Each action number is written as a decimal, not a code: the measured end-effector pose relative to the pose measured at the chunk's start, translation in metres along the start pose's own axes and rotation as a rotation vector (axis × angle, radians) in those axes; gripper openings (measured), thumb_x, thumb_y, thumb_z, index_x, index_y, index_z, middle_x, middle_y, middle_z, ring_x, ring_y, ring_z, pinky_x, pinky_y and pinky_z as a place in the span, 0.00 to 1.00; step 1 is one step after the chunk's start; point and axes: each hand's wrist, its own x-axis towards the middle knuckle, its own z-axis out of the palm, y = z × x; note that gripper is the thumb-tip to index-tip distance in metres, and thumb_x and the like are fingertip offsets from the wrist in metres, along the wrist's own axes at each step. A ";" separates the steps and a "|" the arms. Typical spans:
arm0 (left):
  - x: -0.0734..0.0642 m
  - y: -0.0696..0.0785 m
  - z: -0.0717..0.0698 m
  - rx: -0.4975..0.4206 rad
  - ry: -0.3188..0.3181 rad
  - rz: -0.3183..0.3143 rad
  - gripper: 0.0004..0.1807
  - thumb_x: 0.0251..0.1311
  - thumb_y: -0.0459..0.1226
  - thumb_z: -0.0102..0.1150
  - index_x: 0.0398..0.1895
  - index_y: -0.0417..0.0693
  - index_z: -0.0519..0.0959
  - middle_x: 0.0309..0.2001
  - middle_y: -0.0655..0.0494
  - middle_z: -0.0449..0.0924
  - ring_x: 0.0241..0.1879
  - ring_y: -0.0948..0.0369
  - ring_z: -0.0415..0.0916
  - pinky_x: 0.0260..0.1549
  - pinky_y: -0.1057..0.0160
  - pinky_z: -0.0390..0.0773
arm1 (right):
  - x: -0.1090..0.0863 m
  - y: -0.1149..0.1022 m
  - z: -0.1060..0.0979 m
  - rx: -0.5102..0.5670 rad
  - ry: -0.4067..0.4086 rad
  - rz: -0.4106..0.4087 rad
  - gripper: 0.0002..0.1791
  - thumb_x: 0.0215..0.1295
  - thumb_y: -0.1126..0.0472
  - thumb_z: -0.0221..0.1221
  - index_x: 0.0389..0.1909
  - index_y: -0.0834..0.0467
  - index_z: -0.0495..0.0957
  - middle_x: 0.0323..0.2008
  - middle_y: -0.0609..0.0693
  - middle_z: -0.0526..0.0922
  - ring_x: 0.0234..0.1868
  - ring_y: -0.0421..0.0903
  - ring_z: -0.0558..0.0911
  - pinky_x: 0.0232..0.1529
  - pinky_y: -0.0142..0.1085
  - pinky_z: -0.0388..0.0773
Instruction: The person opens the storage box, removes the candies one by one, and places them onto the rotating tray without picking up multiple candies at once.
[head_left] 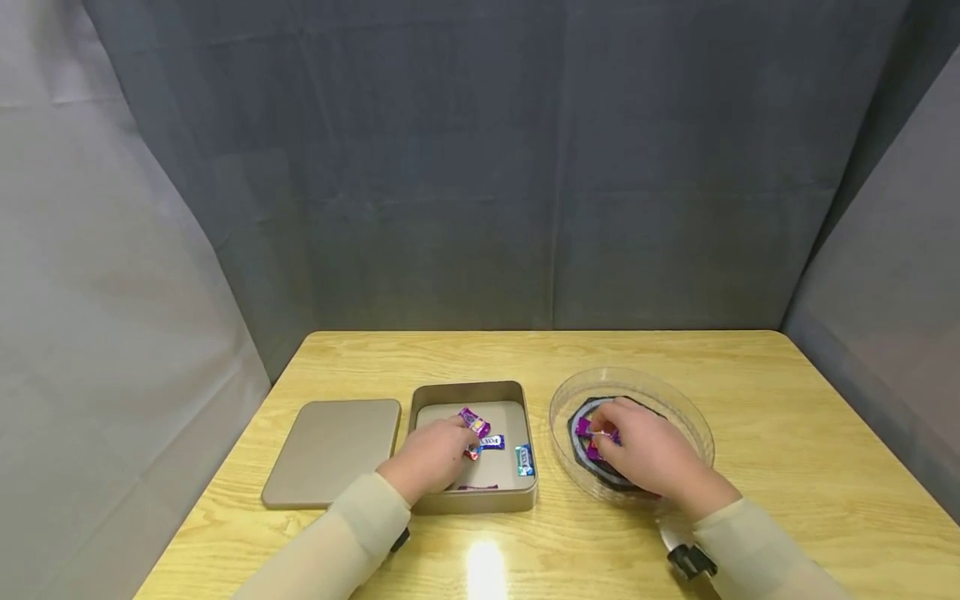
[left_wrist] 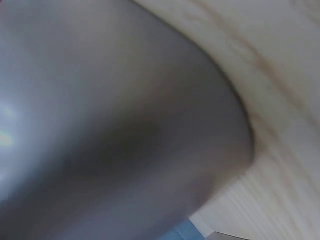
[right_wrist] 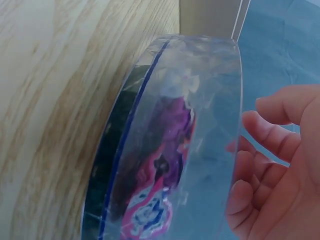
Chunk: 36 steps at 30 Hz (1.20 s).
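Note:
In the head view, my left hand (head_left: 438, 454) reaches into an open square tin (head_left: 480, 502), its fingertips down among wrapped candies. A purple candy (head_left: 474, 421) and a blue-and-white candy (head_left: 492, 442) lie against or beside the fingers; a red one is partly covered. Whether the fingers pinch any is hidden. My right hand (head_left: 648, 446) hangs over a round clear dish (head_left: 705, 433), near purple candies (head_left: 583, 427) inside. The right wrist view has this hand (right_wrist: 280, 165) loosely bent at the dish's rim, no candy visible in it; wrapped candies (right_wrist: 175, 120) show through the wall.
The tin's flat lid (head_left: 337, 454) lies to its left on the wooden table (head_left: 480, 358). A teal candy (head_left: 524, 460) sits at the tin's right side, a thin purple wrapper (head_left: 477, 487) near its front wall. Blurred grey metal (left_wrist: 125, 100) fills most of the left wrist view.

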 end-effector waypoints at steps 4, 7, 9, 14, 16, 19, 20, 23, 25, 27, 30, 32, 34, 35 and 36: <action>0.002 0.001 0.002 -0.017 -0.030 -0.050 0.17 0.58 0.24 0.58 0.44 0.52 0.85 0.39 0.60 0.81 0.39 0.62 0.78 0.43 0.59 0.81 | 0.000 -0.001 0.001 0.009 -0.010 0.006 0.04 0.65 0.57 0.63 0.39 0.48 0.80 0.39 0.41 0.80 0.41 0.43 0.80 0.47 0.49 0.79; 0.003 0.000 0.004 -0.023 -0.044 -0.071 0.16 0.56 0.24 0.58 0.40 0.53 0.84 0.34 0.62 0.80 0.34 0.64 0.77 0.37 0.59 0.81 | 0.001 -0.001 0.002 0.015 -0.015 0.004 0.03 0.65 0.57 0.64 0.37 0.48 0.80 0.36 0.39 0.79 0.38 0.40 0.77 0.45 0.46 0.79; 0.004 0.000 0.005 -0.025 -0.050 -0.085 0.14 0.57 0.25 0.58 0.38 0.53 0.83 0.32 0.64 0.79 0.32 0.65 0.76 0.35 0.59 0.80 | 0.001 -0.001 0.002 0.018 -0.018 0.001 0.02 0.65 0.57 0.64 0.37 0.48 0.80 0.35 0.38 0.79 0.36 0.40 0.76 0.44 0.45 0.78; 0.007 0.001 0.003 -0.030 -0.070 -0.128 0.09 0.59 0.28 0.61 0.35 0.53 0.81 0.28 0.65 0.75 0.27 0.65 0.72 0.31 0.59 0.78 | 0.000 0.000 0.002 0.025 -0.008 -0.002 0.02 0.65 0.57 0.64 0.37 0.47 0.80 0.34 0.37 0.79 0.35 0.39 0.76 0.42 0.44 0.78; 0.007 0.002 0.001 -0.032 -0.079 -0.132 0.07 0.60 0.29 0.62 0.34 0.53 0.80 0.27 0.65 0.74 0.26 0.65 0.71 0.30 0.59 0.77 | 0.000 0.000 0.002 0.030 -0.006 -0.008 0.02 0.65 0.57 0.64 0.36 0.47 0.80 0.34 0.37 0.79 0.35 0.38 0.76 0.41 0.44 0.78; 0.006 0.002 0.000 -0.039 -0.083 -0.130 0.07 0.60 0.31 0.63 0.31 0.54 0.78 0.25 0.65 0.72 0.25 0.64 0.70 0.27 0.60 0.74 | 0.000 -0.001 0.003 0.040 -0.008 -0.013 0.03 0.65 0.58 0.64 0.36 0.47 0.80 0.34 0.37 0.79 0.35 0.38 0.76 0.41 0.44 0.78; 0.005 0.001 0.000 -0.043 -0.079 -0.128 0.08 0.59 0.31 0.63 0.30 0.54 0.77 0.25 0.65 0.71 0.25 0.64 0.70 0.26 0.60 0.73 | 0.000 -0.002 0.003 0.041 -0.008 -0.017 0.03 0.65 0.58 0.64 0.36 0.47 0.80 0.34 0.37 0.79 0.35 0.38 0.76 0.41 0.44 0.78; 0.003 0.000 0.000 -0.050 -0.051 -0.116 0.10 0.60 0.32 0.63 0.27 0.56 0.74 0.24 0.65 0.70 0.25 0.64 0.69 0.25 0.61 0.72 | 0.000 -0.003 0.004 0.045 -0.006 -0.026 0.04 0.65 0.58 0.64 0.35 0.46 0.79 0.33 0.36 0.79 0.34 0.38 0.76 0.40 0.43 0.77; 0.002 0.000 -0.001 -0.048 -0.022 -0.103 0.11 0.61 0.34 0.64 0.26 0.57 0.73 0.24 0.65 0.70 0.25 0.64 0.69 0.25 0.61 0.72 | 0.000 -0.004 0.005 0.054 -0.010 -0.033 0.05 0.65 0.58 0.64 0.34 0.46 0.78 0.32 0.36 0.78 0.34 0.37 0.75 0.40 0.43 0.77; 0.001 0.000 -0.002 -0.039 0.002 -0.090 0.11 0.62 0.38 0.65 0.26 0.58 0.74 0.24 0.66 0.70 0.25 0.65 0.69 0.26 0.61 0.72 | -0.001 -0.005 0.006 0.059 -0.017 -0.035 0.05 0.65 0.58 0.64 0.33 0.45 0.77 0.31 0.35 0.77 0.33 0.38 0.74 0.38 0.41 0.76; 0.001 0.001 -0.004 -0.046 0.029 -0.077 0.10 0.64 0.42 0.67 0.28 0.59 0.74 0.25 0.68 0.71 0.25 0.66 0.69 0.26 0.61 0.73 | -0.003 -0.008 0.007 0.067 -0.023 -0.040 0.07 0.65 0.57 0.64 0.32 0.44 0.76 0.30 0.34 0.76 0.31 0.38 0.73 0.35 0.39 0.74; 0.000 0.002 -0.007 -0.059 0.035 -0.078 0.10 0.65 0.43 0.66 0.28 0.59 0.74 0.25 0.68 0.71 0.25 0.66 0.69 0.25 0.61 0.72 | -0.004 -0.009 0.008 0.065 -0.019 -0.053 0.07 0.65 0.57 0.64 0.32 0.44 0.76 0.29 0.34 0.75 0.30 0.38 0.72 0.34 0.37 0.72; 0.000 0.003 -0.010 -0.084 0.045 -0.077 0.11 0.65 0.43 0.66 0.28 0.60 0.73 0.24 0.69 0.71 0.25 0.66 0.69 0.25 0.61 0.71 | -0.003 -0.011 0.009 0.068 -0.009 -0.065 0.07 0.65 0.58 0.65 0.32 0.44 0.76 0.29 0.34 0.74 0.30 0.37 0.71 0.33 0.36 0.72; 0.000 0.004 -0.012 -0.099 0.047 -0.075 0.10 0.65 0.43 0.65 0.29 0.60 0.73 0.24 0.69 0.71 0.25 0.65 0.69 0.25 0.61 0.71 | -0.003 -0.012 0.009 0.071 -0.007 -0.070 0.07 0.65 0.58 0.64 0.33 0.44 0.76 0.29 0.34 0.74 0.30 0.37 0.71 0.32 0.36 0.72; -0.001 0.006 -0.014 -0.115 0.050 -0.072 0.10 0.65 0.43 0.65 0.29 0.60 0.73 0.25 0.69 0.71 0.25 0.65 0.69 0.26 0.61 0.71 | -0.003 -0.013 0.009 0.074 -0.006 -0.070 0.07 0.65 0.59 0.64 0.33 0.44 0.76 0.29 0.34 0.75 0.30 0.37 0.71 0.32 0.36 0.72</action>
